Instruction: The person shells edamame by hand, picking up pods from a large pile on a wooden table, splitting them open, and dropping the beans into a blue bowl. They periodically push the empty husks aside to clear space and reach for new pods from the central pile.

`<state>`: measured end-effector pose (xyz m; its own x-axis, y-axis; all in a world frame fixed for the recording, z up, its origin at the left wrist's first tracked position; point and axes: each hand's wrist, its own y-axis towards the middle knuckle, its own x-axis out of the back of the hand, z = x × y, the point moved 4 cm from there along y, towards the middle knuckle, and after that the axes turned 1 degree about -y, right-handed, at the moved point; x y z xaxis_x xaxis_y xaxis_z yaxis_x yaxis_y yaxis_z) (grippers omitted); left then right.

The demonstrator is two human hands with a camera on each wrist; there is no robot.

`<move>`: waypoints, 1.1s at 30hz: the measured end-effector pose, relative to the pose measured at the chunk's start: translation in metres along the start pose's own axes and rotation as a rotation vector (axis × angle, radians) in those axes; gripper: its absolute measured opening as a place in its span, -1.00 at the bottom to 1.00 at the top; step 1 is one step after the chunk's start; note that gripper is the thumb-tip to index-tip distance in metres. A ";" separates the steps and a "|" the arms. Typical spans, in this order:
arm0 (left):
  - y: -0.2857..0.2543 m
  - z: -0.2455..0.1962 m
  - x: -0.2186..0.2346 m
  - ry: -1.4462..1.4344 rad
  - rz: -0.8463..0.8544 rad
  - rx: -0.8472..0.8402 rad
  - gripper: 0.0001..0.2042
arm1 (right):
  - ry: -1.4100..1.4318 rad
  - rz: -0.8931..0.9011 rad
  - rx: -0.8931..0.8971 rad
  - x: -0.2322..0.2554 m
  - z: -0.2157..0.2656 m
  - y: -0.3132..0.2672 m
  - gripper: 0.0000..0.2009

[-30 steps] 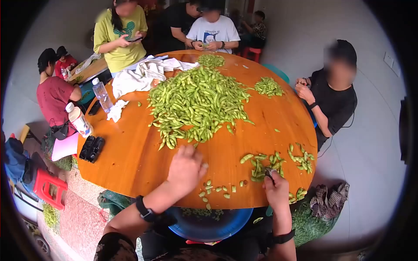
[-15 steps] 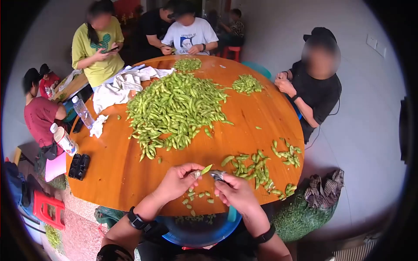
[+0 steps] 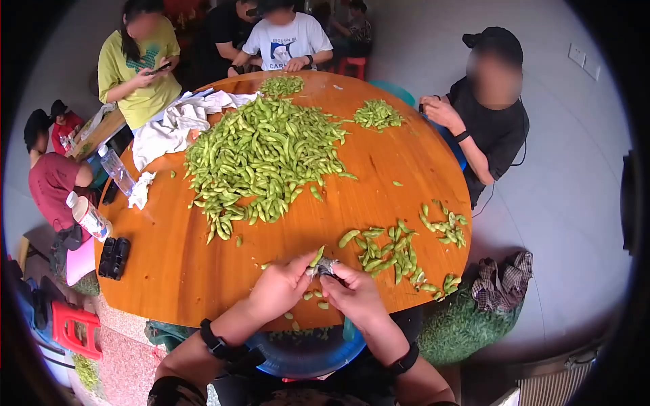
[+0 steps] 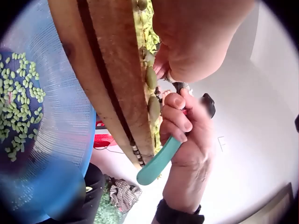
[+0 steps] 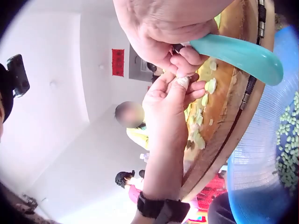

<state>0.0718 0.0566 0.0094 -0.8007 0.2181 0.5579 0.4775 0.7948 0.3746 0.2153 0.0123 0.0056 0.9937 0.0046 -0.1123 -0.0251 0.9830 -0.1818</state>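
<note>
My left hand pinches a green bean pod between thumb and fingertips, over the near edge of the round wooden table. Meeting it there, my right hand grips a hand tool with a dark metal head and a curved teal handle. The tool's head is right at the pod; its working end is partly hidden by the fingers. White wrapping shows on a left digit. Several loose shelled beans lie just below the hands.
A large heap of pods covers the table's middle, with a smaller group at right. Below the edge stands a blue basin holding shelled beans. Bottles and a black case are at left. Other people surround the table.
The left hand has come back from the heap's near edge with a pod. The right hand has moved left from the smaller pod group with its tool. Both hands now meet at the pod.
</note>
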 end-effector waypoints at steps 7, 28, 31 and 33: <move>-0.002 0.001 -0.001 0.046 -0.003 0.019 -0.71 | -0.071 -0.012 0.027 0.000 -0.002 0.004 -0.81; -0.002 -0.019 0.012 0.166 -0.023 0.081 -0.87 | -0.712 -0.283 0.445 0.031 0.020 -0.010 -0.85; -0.007 -0.018 0.032 0.312 0.045 -0.010 -0.91 | -0.804 -0.392 0.453 0.076 0.023 -0.011 -0.87; 0.000 -0.017 0.038 0.347 0.020 -0.039 -0.93 | -0.807 -0.373 0.346 0.096 0.021 -0.010 -0.87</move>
<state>0.0477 0.0547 0.0433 -0.6237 0.0224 0.7814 0.5104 0.7687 0.3854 0.3134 0.0067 0.0174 0.7105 -0.3219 0.6258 0.2137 0.9460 0.2439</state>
